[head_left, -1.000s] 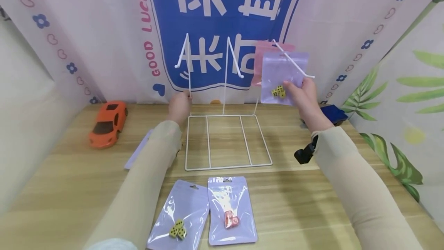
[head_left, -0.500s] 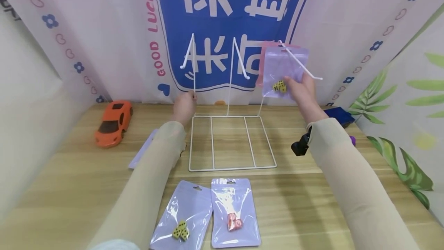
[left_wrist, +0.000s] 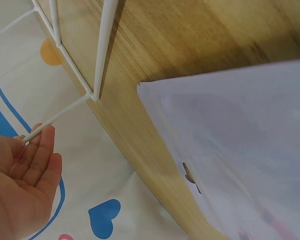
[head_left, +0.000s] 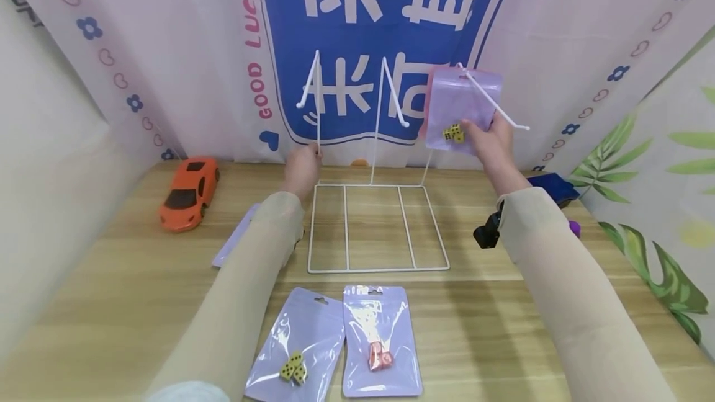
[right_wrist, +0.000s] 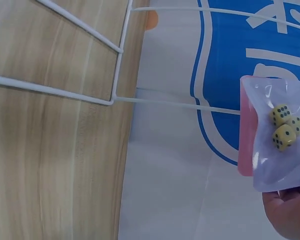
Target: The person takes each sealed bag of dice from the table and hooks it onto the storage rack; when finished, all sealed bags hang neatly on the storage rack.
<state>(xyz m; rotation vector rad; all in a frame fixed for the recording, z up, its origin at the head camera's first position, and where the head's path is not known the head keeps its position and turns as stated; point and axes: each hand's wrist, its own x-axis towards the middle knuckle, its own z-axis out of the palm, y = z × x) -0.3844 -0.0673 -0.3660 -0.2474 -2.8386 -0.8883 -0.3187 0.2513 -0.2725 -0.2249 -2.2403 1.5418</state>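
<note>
In the head view a white wire rack [head_left: 378,271] with three arms stands on the wooden table. My left hand [head_left: 302,169] pinches its left upright [left_wrist: 57,117] between thumb and fingers. My right hand [head_left: 493,146] holds the lower right part of a lilac zip bag [head_left: 460,101] with yellow dice [head_left: 454,133] inside. The bag's hang hole lies at the rack's right hook [head_left: 494,103], near its back end. Behind this bag shows a pink bag [right_wrist: 246,130], mostly hidden in the head view.
Two lilac bags, one with yellow dice [head_left: 293,368] and one with pinkish-red pieces [head_left: 380,357], lie in front of the rack. Another lilac bag [head_left: 237,237] is partly behind my left sleeve. An orange toy car [head_left: 190,194] stands left, a blue toy vehicle [head_left: 553,188] right.
The right hand has moved the lilac bag back and up along the right hook, closer to the pink bag. My left hand keeps its grip on the upright. The head view has shifted slightly.
</note>
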